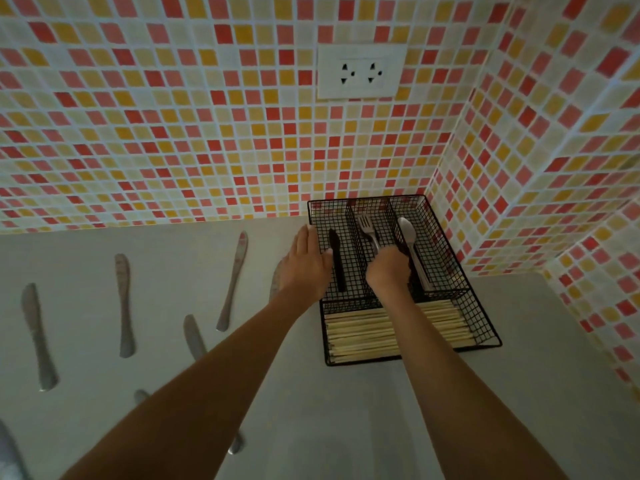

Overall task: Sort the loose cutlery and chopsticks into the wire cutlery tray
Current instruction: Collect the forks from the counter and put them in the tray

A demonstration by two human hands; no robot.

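Both of my hands are at the wire cutlery tray (446, 244): my left hand (304, 265) lies flat, fingers straight, against its left wall, my right hand (389, 271) curls round the fork (367, 226) by its handle in the middle compartment, and several loose knives (123, 303) lie on the counter (346, 410) further left.

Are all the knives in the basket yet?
No, several silver knives lie on the counter, left of the wire tray.
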